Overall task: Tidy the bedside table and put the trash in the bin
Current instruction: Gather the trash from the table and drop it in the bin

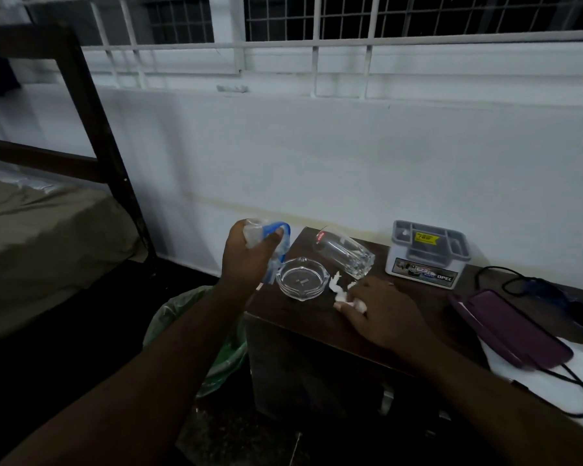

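Ashtray (301, 279) sits empty; glass tumbler (344, 255) lies tipped beside it.

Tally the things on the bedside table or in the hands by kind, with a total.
Glassware: 2, ashtray and tumbler on its side
Trash: 2, crumpled plastic wrapper in left hand, white paper scraps under right hand
Plastic box: 1
Purple case: 1
Black cable: 1
Total: 7
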Demonstrator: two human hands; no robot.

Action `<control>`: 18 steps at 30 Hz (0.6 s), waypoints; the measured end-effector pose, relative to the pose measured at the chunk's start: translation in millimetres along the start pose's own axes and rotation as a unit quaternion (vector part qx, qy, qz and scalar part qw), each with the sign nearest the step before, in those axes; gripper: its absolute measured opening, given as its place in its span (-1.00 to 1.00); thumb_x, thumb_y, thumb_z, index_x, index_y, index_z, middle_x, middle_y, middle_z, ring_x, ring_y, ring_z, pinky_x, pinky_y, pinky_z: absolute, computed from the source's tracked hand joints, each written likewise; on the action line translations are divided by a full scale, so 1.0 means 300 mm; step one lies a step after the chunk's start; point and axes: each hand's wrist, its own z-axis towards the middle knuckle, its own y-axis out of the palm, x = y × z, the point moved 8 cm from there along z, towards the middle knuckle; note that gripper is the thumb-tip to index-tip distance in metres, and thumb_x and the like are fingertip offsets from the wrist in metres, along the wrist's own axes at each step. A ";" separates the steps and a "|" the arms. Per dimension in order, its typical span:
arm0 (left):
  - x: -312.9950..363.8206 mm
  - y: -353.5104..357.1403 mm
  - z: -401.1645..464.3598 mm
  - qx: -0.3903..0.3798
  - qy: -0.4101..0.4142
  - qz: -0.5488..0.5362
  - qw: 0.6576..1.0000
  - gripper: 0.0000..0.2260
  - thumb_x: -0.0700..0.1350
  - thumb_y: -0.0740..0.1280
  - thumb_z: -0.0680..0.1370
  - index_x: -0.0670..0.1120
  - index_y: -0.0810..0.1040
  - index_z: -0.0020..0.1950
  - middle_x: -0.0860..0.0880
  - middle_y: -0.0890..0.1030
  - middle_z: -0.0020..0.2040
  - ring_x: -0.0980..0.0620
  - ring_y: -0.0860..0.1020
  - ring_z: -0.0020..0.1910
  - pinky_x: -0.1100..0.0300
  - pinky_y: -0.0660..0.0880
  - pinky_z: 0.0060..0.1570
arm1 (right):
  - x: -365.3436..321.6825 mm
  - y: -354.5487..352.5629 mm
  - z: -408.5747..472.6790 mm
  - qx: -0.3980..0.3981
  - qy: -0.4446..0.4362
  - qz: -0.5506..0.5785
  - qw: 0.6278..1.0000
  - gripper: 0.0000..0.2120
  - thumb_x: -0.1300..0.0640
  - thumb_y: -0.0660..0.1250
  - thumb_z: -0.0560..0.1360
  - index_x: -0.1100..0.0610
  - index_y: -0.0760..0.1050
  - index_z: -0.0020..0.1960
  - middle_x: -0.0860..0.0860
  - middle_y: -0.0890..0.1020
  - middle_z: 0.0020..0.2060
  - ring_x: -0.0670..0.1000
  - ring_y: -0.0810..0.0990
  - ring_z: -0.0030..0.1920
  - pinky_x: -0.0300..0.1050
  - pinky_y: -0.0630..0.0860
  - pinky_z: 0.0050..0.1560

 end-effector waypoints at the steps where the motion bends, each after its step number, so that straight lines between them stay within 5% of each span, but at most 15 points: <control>1: -0.002 -0.001 0.000 -0.001 -0.002 0.001 1.000 -0.74 -0.11 0.45 0.51 -0.19 0.49 0.10 -0.01 0.55 -0.16 0.14 0.55 -0.24 0.50 0.43 -0.43 | 0.011 0.000 0.008 0.008 0.008 0.013 1.000 -0.60 -0.37 0.12 0.45 -0.10 0.47 0.01 -0.13 0.52 -0.01 -0.04 0.53 0.02 -0.07 0.53 -0.05; 4: -0.012 -0.001 0.002 -0.002 -0.014 -0.006 1.000 -0.74 -0.12 0.45 0.52 -0.17 0.48 0.12 0.02 0.55 -0.15 0.17 0.55 -0.23 0.51 0.42 -0.43 | 0.016 0.013 0.029 0.020 0.013 0.030 0.999 -0.59 -0.38 0.18 0.42 -0.13 0.37 0.11 -0.12 0.51 -0.02 -0.04 0.54 -0.03 -0.12 0.49 -0.14; 8: -0.028 0.004 0.001 -0.016 -0.024 -0.003 1.000 -0.73 -0.13 0.45 0.51 -0.18 0.49 0.13 -0.02 0.57 -0.11 0.16 0.56 -0.23 0.49 0.45 -0.42 | -0.006 0.057 0.040 0.000 -0.001 -0.057 0.998 -0.48 -0.34 0.10 0.49 -0.18 0.32 0.39 -0.07 0.51 0.12 0.03 0.52 0.11 -0.06 0.52 0.01; 13: -0.047 -0.018 0.005 -0.027 -0.023 0.019 0.999 -0.68 -0.09 0.46 0.51 -0.21 0.50 0.17 -0.16 0.61 0.01 0.05 0.60 -0.15 0.41 0.52 -0.34 | 0.032 0.030 0.067 -0.027 0.013 0.031 0.999 -0.70 -0.23 0.27 0.43 -0.11 0.44 0.08 -0.06 0.49 0.03 0.00 0.53 0.01 -0.04 0.52 -0.04; 18: -0.068 -0.043 0.022 -0.045 -0.037 0.030 0.998 -0.66 -0.04 0.45 0.51 -0.19 0.50 0.18 -0.22 0.62 0.06 -0.19 0.63 0.03 -0.15 0.60 0.05 | 0.123 -0.035 0.093 -0.071 0.067 0.150 0.984 -0.84 -0.03 0.35 0.49 -0.03 0.45 0.03 -0.02 0.60 -0.06 -0.06 0.58 -0.10 -0.06 0.52 -0.08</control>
